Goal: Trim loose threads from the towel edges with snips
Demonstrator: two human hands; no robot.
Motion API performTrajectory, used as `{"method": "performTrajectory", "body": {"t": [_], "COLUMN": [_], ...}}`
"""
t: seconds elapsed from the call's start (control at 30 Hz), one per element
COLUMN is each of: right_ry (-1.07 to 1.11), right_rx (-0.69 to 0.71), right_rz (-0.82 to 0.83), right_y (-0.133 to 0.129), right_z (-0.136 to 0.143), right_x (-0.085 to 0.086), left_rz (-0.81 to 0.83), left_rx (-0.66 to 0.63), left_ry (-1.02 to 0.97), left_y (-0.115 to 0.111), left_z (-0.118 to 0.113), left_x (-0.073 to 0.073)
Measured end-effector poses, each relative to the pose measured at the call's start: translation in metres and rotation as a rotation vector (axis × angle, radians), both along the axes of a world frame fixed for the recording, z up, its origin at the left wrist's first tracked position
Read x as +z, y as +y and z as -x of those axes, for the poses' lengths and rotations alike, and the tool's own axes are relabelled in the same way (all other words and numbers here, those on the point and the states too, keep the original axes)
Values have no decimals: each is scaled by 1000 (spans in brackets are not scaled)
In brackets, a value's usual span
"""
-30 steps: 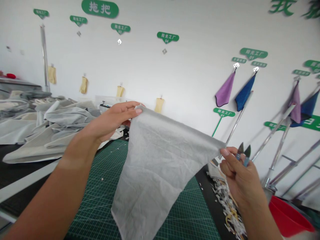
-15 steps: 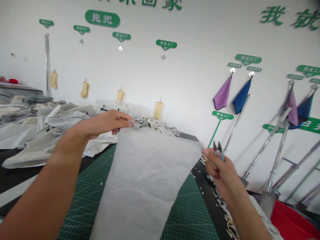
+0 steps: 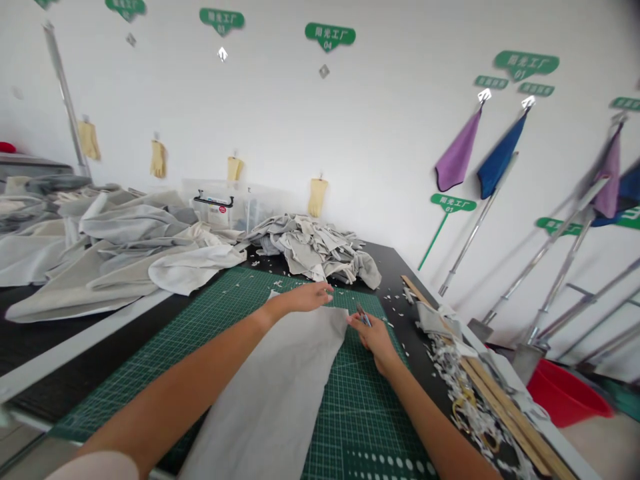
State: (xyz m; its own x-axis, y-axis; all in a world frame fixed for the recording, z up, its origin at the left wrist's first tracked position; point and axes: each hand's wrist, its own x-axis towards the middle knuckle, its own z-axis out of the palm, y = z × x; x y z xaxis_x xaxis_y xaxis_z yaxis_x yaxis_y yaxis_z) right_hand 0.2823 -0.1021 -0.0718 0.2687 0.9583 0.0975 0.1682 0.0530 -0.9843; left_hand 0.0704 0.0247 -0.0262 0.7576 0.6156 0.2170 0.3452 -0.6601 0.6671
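Grey cloth piece (image 3: 280,393) lies flat on green cutting mat (image 3: 210,333), long way running from near edge up toward mid mat, top edge just under both hands. L hand (image 3: 307,297) rests on the cloth's top-left corner, palm down, fingers stretched flat and pressed on the fabric, not curled round anything. R hand (image 3: 373,333) sits at the top-right corner, touching cloth edge; its grip is closed round small thread snips (image 3: 363,315), blades poking out toward the far side; can't tell if fingers also pinch the cloth. Both forearms reach in from bottom of view, L arm crossing over the cloth's left side. Mat lies on a black desk (image 3: 395,263). Beyond mat, far middle: heap of crumpled grey rags (image 3: 315,250). Far left: big pile of pale folded fabric (image 3: 115,247), with a clear plastic box (image 3: 220,203) behind it near the wall. Right of mat: strip of white fabric scraps (image 3: 450,373) scattered along desk edge, wooden ruler (image 3: 500,400) lying among them. Red basin (image 3: 565,393) on floor past desk's right side. Metal poles (image 3: 560,267) lean on white wall; purple cloth (image 3: 457,157) and blue cloth (image 3: 500,157) hang from hooks, green signs (image 3: 330,33) above, yellow gloves (image 3: 317,197) hung lower along wall.
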Motion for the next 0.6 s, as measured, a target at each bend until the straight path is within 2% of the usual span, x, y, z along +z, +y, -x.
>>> {"method": "performTrajectory", "body": {"t": [0.1,0.2,0.4,0.6], "right_ry": [-28,-46,-143,-261], "right_rx": [-3,-29,-52,-9], "right_rz": [-15,-8,-10,-47], "right_y": [-1,-1,-2,-5], "right_z": [-3,-4,0,1], "right_x": [-1,-2,-6,-1], "left_rz": [11,-51,47,123], "left_rx": [-57,-26,-73,-81], "left_ry": [-34,-60,-314,-369], "left_y": [-6,-15,-24,-22], "left_z": [-34,-48,-41,-39], "left_x": [-31,-50,-59,-64]}}
